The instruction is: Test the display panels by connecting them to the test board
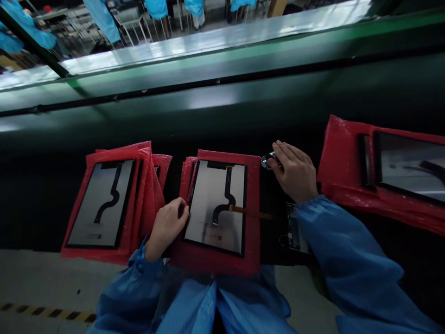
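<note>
A display panel [215,204] with a black flex cable lies on a red bubble-wrap sheet [250,250] straight in front of me. My left hand [167,225] is curled, its fingers pressed on the panel's left edge. My right hand [295,171] rests closed over a small shiny dark object [267,161] just right of the sheet's top corner. An amber ribbon [253,213] runs from the panel rightward to a small board [295,229] under my right forearm.
A stack of red sheets with another panel [100,204] lies to the left. More red wrap with panels [399,167] sits at the right. A dark green conveyor belt [222,97] runs behind. Other people in blue coats [100,16] stand far back.
</note>
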The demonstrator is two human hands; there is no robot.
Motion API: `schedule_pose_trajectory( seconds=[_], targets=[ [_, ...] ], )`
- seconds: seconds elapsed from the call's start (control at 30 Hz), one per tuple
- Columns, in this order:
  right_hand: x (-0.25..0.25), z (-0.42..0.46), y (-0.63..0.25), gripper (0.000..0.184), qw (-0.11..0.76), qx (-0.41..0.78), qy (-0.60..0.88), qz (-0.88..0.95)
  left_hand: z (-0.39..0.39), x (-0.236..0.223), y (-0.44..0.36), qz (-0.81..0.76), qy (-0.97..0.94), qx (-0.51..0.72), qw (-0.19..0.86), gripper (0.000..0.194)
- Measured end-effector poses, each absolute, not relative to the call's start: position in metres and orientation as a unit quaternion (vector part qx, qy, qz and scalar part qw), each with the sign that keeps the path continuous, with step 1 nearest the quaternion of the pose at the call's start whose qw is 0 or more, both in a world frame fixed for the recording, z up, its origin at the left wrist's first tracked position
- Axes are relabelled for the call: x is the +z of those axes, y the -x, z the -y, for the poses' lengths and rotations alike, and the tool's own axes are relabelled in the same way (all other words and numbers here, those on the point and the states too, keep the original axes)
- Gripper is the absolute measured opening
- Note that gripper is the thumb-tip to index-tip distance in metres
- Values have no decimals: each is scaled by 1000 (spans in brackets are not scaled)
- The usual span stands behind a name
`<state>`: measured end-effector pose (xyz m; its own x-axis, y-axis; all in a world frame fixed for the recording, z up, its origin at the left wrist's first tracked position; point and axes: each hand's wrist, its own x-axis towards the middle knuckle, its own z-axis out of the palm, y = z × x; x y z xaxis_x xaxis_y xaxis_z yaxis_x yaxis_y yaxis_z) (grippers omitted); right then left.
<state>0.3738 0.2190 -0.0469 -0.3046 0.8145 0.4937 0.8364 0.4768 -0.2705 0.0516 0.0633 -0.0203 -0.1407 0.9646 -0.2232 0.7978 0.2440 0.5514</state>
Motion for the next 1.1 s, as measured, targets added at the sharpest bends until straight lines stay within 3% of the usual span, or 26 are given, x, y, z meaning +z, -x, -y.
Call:
schedule_pose_trajectory(
  seconds=[0.2, 0.33, 0.5, 0.77, 0.9, 1.0, 1.1],
  targets=[
    [-21, -172, -372, 40, 337, 29, 469, 816, -56, -13, -40, -708, -535, 275, 370, 23],
    [-27, -115, -364, 45, 270, 145, 410, 859, -56, -11, -45, -711, -474, 327, 403, 20],
    [-49, -97, -360, 48, 247, 179, 435, 847, -59, -5, -62, -662, -498, 354, 435, 56],
    [-52, -102, -367, 32, 259, 259, 450, 815, 11, 64, 51, -818, -337, 396, 245, 51],
    [-55, -103, -368, 32, 266, 282, 447, 806, 14, 67, 111, -842, -321, 358, 245, 34],
    [-57, -103, -368, 33, 274, 269, 446, 808, 11, 67, 126, -875, -403, 253, 96, 29],
    [-57, -101, -368, 32, 270, 243, 454, 814, 11, 73, 94, -879, -425, 205, -70, 38]
  ],
)
